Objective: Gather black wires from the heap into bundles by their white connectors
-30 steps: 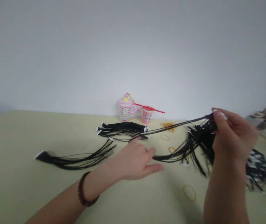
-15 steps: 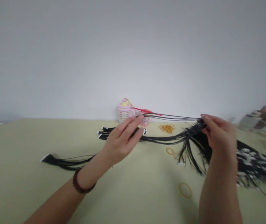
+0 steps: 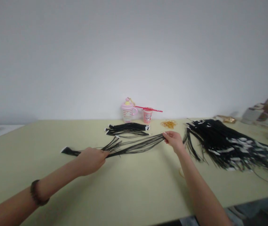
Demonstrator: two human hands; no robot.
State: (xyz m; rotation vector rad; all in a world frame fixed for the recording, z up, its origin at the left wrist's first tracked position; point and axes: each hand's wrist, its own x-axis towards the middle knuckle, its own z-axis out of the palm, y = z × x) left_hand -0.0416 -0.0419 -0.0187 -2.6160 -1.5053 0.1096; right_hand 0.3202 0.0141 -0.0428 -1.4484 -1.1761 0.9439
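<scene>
A loose bundle of thin black wires (image 3: 138, 148) stretches between my two hands above the table. My left hand (image 3: 92, 161) is closed around its left part, and short strands with a white connector (image 3: 117, 137) stick up beside the fingers. At the bundle's other end, the thumb and fingers of my right hand (image 3: 173, 140) pinch the wires together. Left of my left hand, black wires (image 3: 70, 151) with a white end lie on the table; whether they join the held bundle is hidden by the hand.
Black wire bundles (image 3: 128, 128) lie at the back middle, before a pink lidded mug (image 3: 127, 111) and a pink cup (image 3: 147, 115). Yellow rubber bands (image 3: 168, 124) sit nearby. A large pile of black wires with white connectors (image 3: 228, 144) covers the right side of the table (image 3: 134, 188).
My right hand has moved left, away from the large pile, bringing the wires along. My left hand has come down and left and closed around the bundle. The view has shifted too.
</scene>
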